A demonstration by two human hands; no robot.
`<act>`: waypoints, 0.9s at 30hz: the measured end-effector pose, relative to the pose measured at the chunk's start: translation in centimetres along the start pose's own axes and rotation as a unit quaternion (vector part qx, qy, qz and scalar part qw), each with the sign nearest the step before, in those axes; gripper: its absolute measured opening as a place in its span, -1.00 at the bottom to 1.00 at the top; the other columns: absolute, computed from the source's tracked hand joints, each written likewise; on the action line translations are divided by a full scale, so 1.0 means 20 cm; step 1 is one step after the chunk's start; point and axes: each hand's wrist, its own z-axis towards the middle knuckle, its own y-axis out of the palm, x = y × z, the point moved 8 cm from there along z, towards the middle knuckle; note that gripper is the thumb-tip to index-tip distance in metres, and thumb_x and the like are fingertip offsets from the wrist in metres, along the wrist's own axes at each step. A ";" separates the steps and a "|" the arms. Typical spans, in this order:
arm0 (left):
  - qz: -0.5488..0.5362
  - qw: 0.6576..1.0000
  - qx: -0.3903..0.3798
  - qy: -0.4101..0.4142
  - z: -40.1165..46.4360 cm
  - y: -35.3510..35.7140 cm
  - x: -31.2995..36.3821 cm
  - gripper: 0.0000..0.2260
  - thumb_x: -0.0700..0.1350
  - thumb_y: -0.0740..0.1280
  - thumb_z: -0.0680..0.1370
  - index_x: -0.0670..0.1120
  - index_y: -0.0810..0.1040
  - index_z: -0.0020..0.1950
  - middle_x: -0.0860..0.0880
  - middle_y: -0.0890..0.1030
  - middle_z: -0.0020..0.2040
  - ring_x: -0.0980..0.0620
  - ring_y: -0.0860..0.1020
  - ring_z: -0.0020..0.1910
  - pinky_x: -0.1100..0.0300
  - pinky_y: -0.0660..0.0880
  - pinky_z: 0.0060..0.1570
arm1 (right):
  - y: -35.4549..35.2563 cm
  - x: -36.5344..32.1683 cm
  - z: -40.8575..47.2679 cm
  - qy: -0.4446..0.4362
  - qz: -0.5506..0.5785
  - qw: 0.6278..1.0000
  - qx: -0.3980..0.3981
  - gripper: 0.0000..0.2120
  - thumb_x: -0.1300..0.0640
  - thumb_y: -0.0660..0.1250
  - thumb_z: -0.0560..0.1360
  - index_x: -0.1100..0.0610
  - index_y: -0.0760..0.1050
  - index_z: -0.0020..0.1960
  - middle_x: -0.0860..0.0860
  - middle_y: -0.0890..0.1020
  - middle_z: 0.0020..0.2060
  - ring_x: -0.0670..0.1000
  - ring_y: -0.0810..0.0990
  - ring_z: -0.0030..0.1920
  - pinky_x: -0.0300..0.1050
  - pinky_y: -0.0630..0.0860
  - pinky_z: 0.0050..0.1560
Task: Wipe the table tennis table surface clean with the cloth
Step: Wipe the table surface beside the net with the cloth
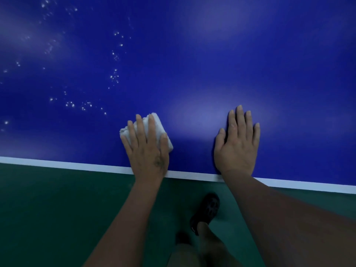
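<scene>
The blue table tennis table (212, 64) fills the upper part of the view, with a white line (57, 164) along its near edge. A folded white cloth (160, 127) lies on the blue surface close to that edge. My left hand (147, 149) presses flat on the cloth, fingers straight and spread over it. To its right, my right hand (238, 143) rests flat on the bare table, palm down, fingers straight. Several small white droplets (114, 76) are scattered over the left part of the surface, left of and beyond the cloth.
Below the table's edge is a dark green floor (57, 209). My leg and a dark shoe (207, 211) stand on it, just under the edge between my arms.
</scene>
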 end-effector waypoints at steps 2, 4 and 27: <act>0.010 1.000 0.001 0.021 -0.11 0.01 0.05 -0.43 0.17 -0.03 0.77 -0.01 0.02 0.75 -0.14 0.03 0.74 -0.19 -0.05 0.73 -0.30 0.00 0.64 | 0.00 0.00 0.00 -0.001 0.000 1.000 -0.004 -0.43 -0.02 0.08 0.74 0.13 0.20 0.71 0.02 0.13 0.72 0.09 0.03 0.73 0.17 -0.07 0.71; 0.016 0.998 -0.001 0.053 -0.26 0.01 0.11 -0.43 0.15 0.03 0.77 -0.06 0.09 0.74 -0.17 0.07 0.73 -0.23 -0.01 0.72 -0.32 0.04 0.62 | 0.01 0.01 0.00 0.001 -0.001 1.000 -0.010 -0.43 -0.02 0.09 0.74 0.12 0.18 0.71 0.02 0.12 0.73 0.08 0.02 0.73 0.18 -0.07 0.71; -0.012 0.972 -0.035 0.234 -0.40 0.03 0.47 -0.44 0.15 0.14 0.75 0.01 0.17 0.73 -0.12 0.14 0.72 -0.21 0.08 0.71 -0.34 0.14 0.59 | 0.03 0.02 0.01 0.004 0.000 1.000 -0.005 -0.46 0.05 0.06 0.76 0.19 0.17 0.70 0.07 0.11 0.72 0.06 0.02 0.73 0.19 -0.03 0.71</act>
